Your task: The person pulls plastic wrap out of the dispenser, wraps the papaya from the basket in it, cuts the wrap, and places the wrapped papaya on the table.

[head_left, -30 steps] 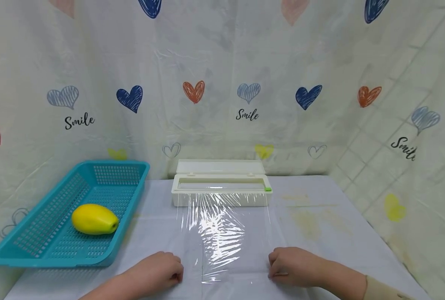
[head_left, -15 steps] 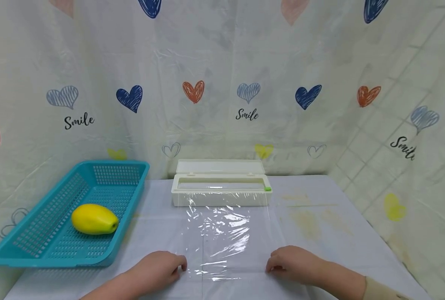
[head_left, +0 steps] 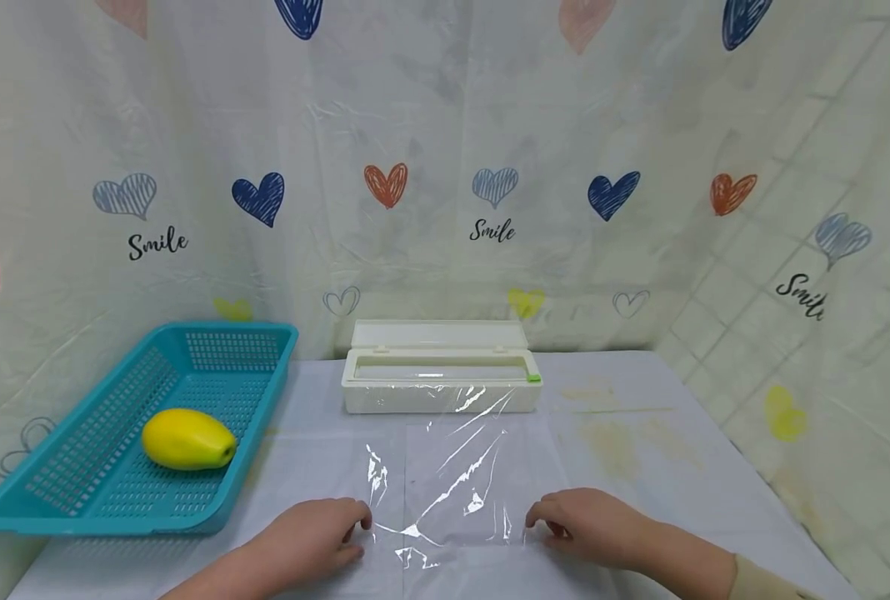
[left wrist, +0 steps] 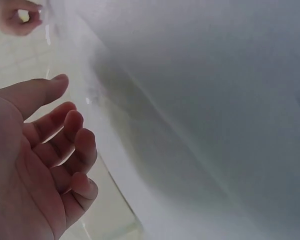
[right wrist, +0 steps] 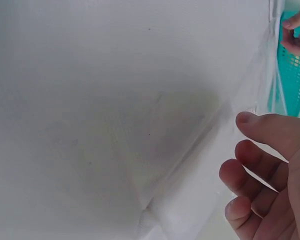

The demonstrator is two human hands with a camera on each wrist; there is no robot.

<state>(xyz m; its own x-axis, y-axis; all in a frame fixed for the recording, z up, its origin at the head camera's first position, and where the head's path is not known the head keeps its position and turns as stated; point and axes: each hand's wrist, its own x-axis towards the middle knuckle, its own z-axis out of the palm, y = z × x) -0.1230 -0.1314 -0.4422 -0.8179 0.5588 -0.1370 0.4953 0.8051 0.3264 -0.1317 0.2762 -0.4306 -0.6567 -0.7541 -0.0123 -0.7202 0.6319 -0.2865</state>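
A sheet of clear cling film stretches over the white tablecloth, from the front of a white cling film dispenser toward the person. At the sheet's near left corner is the left hand, its thumb and fingers apart. The left wrist view shows this hand with loosely bent fingers and nothing between them. Across the sheet, the right hand is beside the near right edge. In the right wrist view, a gap separates the thumb and fingers of that hand.
A turquoise basket stands on the left, with a yellow papaya-like fruit lying in it. The dispenser's lid is raised, and a green slider sits at its right end. Behind hangs a heart-patterned curtain.
Both hands have loosened from the film's near corners, thumbs and fingers parting, and the right hand has shifted slightly left. The film, taut before, now lies slacker with fewer, different creases.
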